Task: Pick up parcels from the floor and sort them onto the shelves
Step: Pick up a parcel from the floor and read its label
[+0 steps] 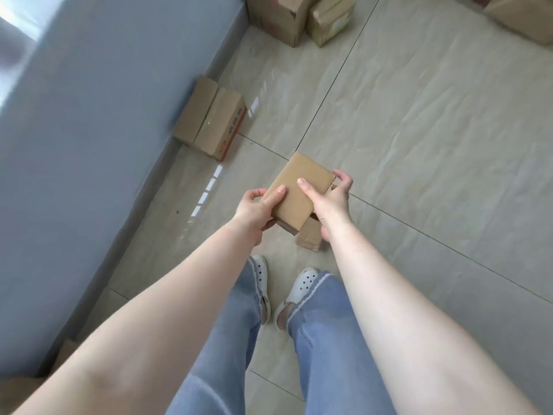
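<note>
You've got 2 hands on 1 small box (299,190), 1 more under it (309,236), 4 other boxes around, 2 white clogs.

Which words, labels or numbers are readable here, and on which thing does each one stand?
Nothing can be read for certain.
Box by the wall: red print on its side, too blurred to read.
Held box, in left hand and right hand: plain, no text.
Far boxes: a red mark, unreadable.

Bare forearms, light blue jeans (326,339) and white perforated clogs (303,283) with grey trim.
</note>
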`<state>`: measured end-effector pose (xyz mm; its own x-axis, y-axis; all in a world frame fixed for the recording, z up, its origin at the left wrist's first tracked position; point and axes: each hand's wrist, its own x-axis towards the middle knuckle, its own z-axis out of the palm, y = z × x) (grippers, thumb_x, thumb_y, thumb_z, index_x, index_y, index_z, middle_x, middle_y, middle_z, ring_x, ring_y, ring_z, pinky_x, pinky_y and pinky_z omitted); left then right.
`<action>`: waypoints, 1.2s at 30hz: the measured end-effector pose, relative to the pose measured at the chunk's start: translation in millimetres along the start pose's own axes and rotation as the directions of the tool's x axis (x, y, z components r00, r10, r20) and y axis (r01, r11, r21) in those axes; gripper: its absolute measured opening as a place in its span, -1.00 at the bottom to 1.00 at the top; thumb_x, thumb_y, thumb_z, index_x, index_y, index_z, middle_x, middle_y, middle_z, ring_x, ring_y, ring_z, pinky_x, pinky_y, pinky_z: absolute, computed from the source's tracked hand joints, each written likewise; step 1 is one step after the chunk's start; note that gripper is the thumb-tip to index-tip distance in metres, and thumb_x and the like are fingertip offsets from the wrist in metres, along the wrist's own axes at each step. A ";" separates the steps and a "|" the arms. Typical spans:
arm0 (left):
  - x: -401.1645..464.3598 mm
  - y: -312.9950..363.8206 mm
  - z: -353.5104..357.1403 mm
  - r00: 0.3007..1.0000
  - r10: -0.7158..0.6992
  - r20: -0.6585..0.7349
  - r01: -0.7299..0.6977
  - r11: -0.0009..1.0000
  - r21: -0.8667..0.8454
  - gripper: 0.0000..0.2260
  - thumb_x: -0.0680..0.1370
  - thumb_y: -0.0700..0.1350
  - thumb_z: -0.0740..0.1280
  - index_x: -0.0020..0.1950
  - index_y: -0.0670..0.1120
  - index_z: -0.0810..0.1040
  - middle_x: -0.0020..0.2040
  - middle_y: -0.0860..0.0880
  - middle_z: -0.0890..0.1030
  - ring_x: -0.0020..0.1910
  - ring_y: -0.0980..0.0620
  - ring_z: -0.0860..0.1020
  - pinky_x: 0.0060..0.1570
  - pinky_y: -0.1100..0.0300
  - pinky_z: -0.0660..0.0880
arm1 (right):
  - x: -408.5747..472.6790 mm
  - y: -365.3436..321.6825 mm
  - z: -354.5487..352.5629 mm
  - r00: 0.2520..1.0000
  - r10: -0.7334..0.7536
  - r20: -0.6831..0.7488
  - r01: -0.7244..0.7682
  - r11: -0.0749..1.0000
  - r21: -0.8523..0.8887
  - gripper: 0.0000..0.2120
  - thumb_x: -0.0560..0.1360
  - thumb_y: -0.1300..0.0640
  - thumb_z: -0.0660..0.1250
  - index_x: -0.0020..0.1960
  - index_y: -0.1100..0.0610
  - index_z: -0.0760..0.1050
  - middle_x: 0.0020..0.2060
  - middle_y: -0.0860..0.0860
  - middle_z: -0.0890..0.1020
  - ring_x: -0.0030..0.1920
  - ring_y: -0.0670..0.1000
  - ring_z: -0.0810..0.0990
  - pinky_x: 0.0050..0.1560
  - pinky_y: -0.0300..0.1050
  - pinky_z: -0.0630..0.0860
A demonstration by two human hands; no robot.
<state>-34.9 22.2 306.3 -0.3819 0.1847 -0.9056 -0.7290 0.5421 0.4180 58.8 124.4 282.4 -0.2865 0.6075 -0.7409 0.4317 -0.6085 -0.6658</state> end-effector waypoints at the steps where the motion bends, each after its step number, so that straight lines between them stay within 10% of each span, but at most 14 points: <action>1: -19.4 11.6 -2.8 1.000 0.014 0.012 -0.014 1.000 -0.003 -0.62 0.45 0.06 0.49 0.14 -0.04 0.44 0.04 -0.03 0.54 -0.19 0.13 0.53 -0.28 0.27 0.50 | -18.0 -16.7 -0.4 0.999 0.049 0.015 -0.050 0.997 0.051 -0.21 0.19 -0.09 0.61 0.24 -0.18 0.18 0.26 0.10 0.51 0.12 0.08 0.63 -0.05 0.06 0.65; 15: -240.3 149.5 -58.6 0.960 0.209 0.185 -0.261 0.907 0.332 -0.63 0.33 0.28 0.47 0.01 0.10 0.60 0.11 0.05 0.59 0.12 0.01 0.48 0.08 0.07 0.34 | -202.8 -212.5 -6.7 0.987 0.000 0.161 -0.001 1.000 0.004 -0.36 0.34 -0.11 0.52 0.31 -0.02 0.31 0.02 -0.01 0.64 0.11 0.14 0.65 0.05 0.24 0.59; 21: -280.6 179.3 -69.1 0.923 0.254 0.289 -0.310 0.936 0.168 -0.69 0.42 0.20 0.46 0.04 0.06 0.57 -0.16 0.04 0.62 -0.21 0.05 0.56 -0.12 0.13 0.48 | -246.0 -250.2 -7.2 0.967 -0.084 0.240 0.076 0.996 0.040 -0.35 0.38 -0.22 0.43 0.37 -0.04 0.30 0.10 0.06 0.63 0.10 0.10 0.63 0.13 0.13 0.58; 27: -293.4 186.2 -76.1 0.882 0.276 0.382 -0.286 0.958 -0.031 -0.61 0.52 0.13 0.38 0.27 -0.03 0.52 0.07 -0.08 0.65 0.01 -0.13 0.62 0.11 -0.09 0.56 | -269.7 -258.8 -13.5 0.919 -0.108 0.380 -0.001 0.961 0.277 -0.71 0.52 -0.14 0.29 0.13 0.00 0.58 0.12 0.07 0.68 0.09 0.09 0.65 0.14 0.07 0.56; 31: -309.4 192.5 -71.1 0.855 0.440 0.275 -0.458 0.889 -0.001 -0.57 0.55 -0.04 0.40 0.37 -0.14 0.44 0.06 -0.05 0.65 -0.06 -0.01 0.63 0.12 0.02 0.55 | -279.9 -264.1 -11.2 0.940 -0.152 0.306 0.068 0.961 0.269 -0.59 0.50 -0.08 0.36 0.27 0.09 0.52 0.10 0.08 0.68 0.06 0.11 0.66 0.09 0.14 0.59; 36: -323.7 204.3 -69.9 0.806 0.442 0.394 -0.556 0.794 0.246 -0.51 0.43 0.23 0.44 0.15 -0.13 0.61 -0.01 -0.03 0.74 -0.06 0.04 0.70 0.00 0.19 0.56 | -286.4 -270.3 0.4 0.972 -0.164 0.166 0.141 0.980 0.140 -0.50 0.40 -0.14 0.45 0.24 0.08 0.51 0.06 0.05 0.70 0.04 0.10 0.69 0.07 0.13 0.62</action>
<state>-99.9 15.9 689.8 -0.4059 0.7116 -0.5736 -0.2271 0.5294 0.8174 23.7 114.7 674.6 -0.4913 0.6055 -0.6261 0.2632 -0.5820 -0.7694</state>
